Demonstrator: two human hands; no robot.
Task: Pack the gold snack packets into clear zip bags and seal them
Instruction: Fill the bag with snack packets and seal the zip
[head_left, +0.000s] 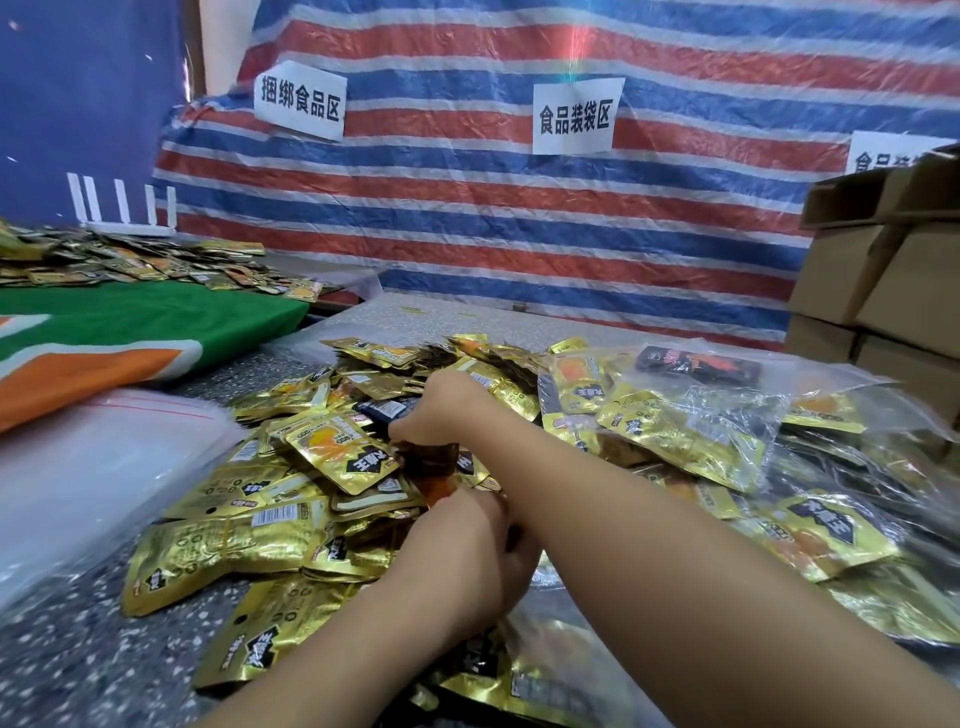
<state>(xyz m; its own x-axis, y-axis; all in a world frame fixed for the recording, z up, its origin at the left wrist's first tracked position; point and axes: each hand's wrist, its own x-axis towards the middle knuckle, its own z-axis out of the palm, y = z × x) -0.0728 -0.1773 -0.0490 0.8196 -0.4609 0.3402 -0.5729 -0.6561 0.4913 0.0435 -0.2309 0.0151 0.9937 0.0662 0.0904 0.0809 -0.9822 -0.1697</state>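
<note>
A big heap of gold snack packets (291, 519) covers the speckled table (62, 665) in front of me. My right hand (441, 410) reaches into the middle of the heap and grips a dark packet (428, 460) with curled fingers. Lower down, my left hand (478, 556) holds a bunch of packets whose orange edge (441, 491) shows above the knuckles. Filled clear zip bags (691, 415) lie to the right, packed with gold packets. A stack of empty clear zip bags (93, 467) with a red seal line lies at the left.
Brown cardboard boxes (883, 275) are stacked at the right edge. A green and orange cloth (130, 332) lies at the left, with more gold packets (130, 260) behind it. A red, white and blue striped tarp (519, 218) with paper signs closes the back.
</note>
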